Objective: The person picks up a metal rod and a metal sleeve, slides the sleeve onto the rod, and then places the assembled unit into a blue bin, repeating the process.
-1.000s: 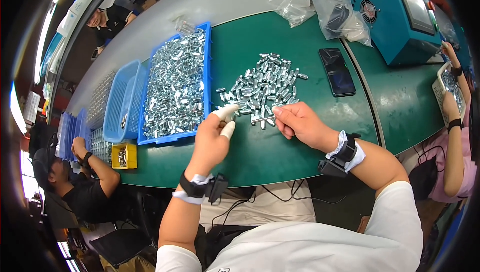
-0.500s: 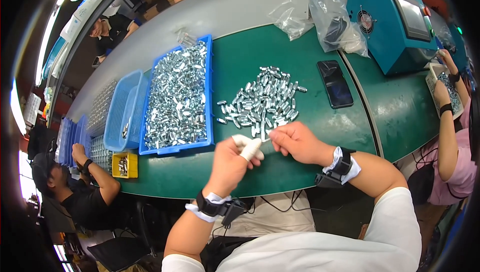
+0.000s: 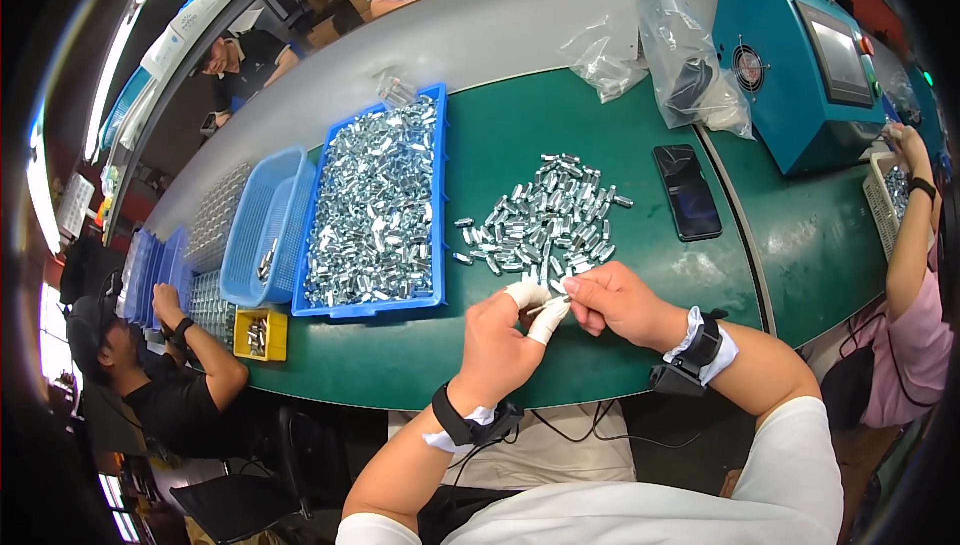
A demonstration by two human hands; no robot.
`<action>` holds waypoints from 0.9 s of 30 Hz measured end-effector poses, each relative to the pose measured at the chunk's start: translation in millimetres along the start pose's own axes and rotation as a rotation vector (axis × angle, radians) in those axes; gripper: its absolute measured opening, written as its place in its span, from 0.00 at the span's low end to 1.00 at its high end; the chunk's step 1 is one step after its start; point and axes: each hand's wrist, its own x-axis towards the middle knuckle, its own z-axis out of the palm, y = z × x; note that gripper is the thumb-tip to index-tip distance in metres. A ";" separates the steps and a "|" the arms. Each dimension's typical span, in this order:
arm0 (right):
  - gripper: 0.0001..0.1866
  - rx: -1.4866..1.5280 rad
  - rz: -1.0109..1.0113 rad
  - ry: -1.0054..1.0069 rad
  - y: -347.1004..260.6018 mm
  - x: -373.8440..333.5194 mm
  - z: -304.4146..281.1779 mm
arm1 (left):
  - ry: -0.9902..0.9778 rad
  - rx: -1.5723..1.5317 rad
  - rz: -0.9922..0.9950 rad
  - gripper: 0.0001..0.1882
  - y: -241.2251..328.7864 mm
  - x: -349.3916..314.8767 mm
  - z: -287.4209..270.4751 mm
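My left hand [image 3: 505, 337], white covers on its thumb and a finger, is closed in a pinch. My right hand [image 3: 622, 305] is pinched too, thumb against forefinger, its tips nearly touching the left ones. A small slim piece seems to sit between the fingertips, too small to name. Just beyond them a heap of shiny silver metal fittings [image 3: 550, 210] lies loose on the green tabletop [image 3: 500, 125]. To the left stands a blue tray [image 3: 440, 195] filled with the same kind of fittings.
Farther left are a light blue basket [image 3: 240, 255] and a yellow box [image 3: 247, 350] with metal parts. A phone [image 3: 690, 193] lies right of the heap. Plastic bags [image 3: 690, 55] and a teal machine [image 3: 790, 75] stand behind. Co-workers sit on both sides.
My left hand has come right and closer to my right hand, and the fingertips now meet. The whole view has shifted slightly.
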 end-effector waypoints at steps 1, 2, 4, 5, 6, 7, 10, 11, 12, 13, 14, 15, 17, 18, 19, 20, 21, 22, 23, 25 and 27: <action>0.25 0.022 -0.012 0.015 0.4 0.7 0.6 | 0.053 -0.028 0.028 0.05 4.3 2.2 1.6; 0.25 0.044 -0.024 0.029 0.9 1.3 1.1 | 0.105 -0.055 0.055 0.05 5.5 3.4 2.1; 0.25 0.004 -0.031 0.016 0.9 0.7 1.4 | 0.084 -0.013 0.079 0.05 0.8 3.3 -0.6; 0.25 -0.033 -0.041 0.007 1.4 -0.1 1.3 | 0.058 0.030 0.105 0.05 -2.5 2.9 -2.7; 0.25 -0.069 -0.051 0.000 2.1 -0.8 1.5 | 0.029 0.071 0.130 0.05 -5.0 2.6 -5.4; 0.25 -0.066 -0.046 -0.001 2.1 0.1 1.5 | 0.028 0.071 0.125 0.05 -6.5 2.4 -12.4; 0.25 0.035 -0.077 0.161 0.9 2.0 -5.4 | 0.218 0.122 -0.116 0.06 -20.4 9.3 -51.2; 0.25 0.043 -0.066 0.175 0.6 0.8 -5.4 | 0.290 0.111 -0.256 0.06 -28.2 14.9 -69.9; 0.25 0.035 -0.058 0.161 -0.1 2.3 -1.7 | 0.421 -0.008 -0.282 0.06 -35.6 24.6 -90.3; 0.25 0.021 -0.055 0.149 -2.3 5.0 -1.4 | 0.553 -0.132 -0.300 0.07 -41.1 34.8 -99.4; 0.25 0.007 -0.052 0.137 -3.1 6.0 -1.7 | 0.544 -0.135 -0.305 0.07 -42.5 34.1 -96.4; 0.25 0.009 -0.047 0.144 -2.9 5.4 -2.6 | 0.472 -0.059 -0.259 0.07 -43.7 31.9 -93.0; 0.25 0.014 -0.045 0.151 -2.4 3.6 -3.9 | 0.329 0.087 -0.162 0.09 -45.4 28.3 -85.2; 0.25 0.014 -0.045 0.144 -2.2 4.8 -3.7 | 0.332 0.086 -0.166 0.09 -45.3 28.1 -76.8; 0.25 0.012 -0.042 0.141 -2.1 6.2 -3.2 | 0.147 0.329 0.064 0.10 -45.1 29.2 -63.8; 0.25 0.011 -0.046 0.133 -1.0 5.6 -3.9 | -0.047 0.561 0.294 0.11 -46.7 29.7 -53.6; 0.25 0.009 -0.050 0.125 -0.4 5.0 -4.4 | -0.045 0.556 0.290 0.11 -50.0 30.1 -49.5; 0.25 0.007 -0.055 0.117 -0.1 4.7 -4.9 | -0.078 0.621 0.263 0.12 -53.4 30.7 -45.7; 0.25 0.007 -0.051 0.120 0.0 4.4 -4.4 | -0.116 0.686 0.240 0.13 -56.5 31.4 -42.9; 0.25 -0.007 -0.047 0.117 -1.6 4.1 -3.2 | -0.156 0.749 0.216 0.14 -58.4 31.0 -41.0; 0.25 -0.012 -0.044 0.116 -1.7 3.1 -3.3 | -0.198 0.752 0.189 0.14 -59.6 30.0 -44.4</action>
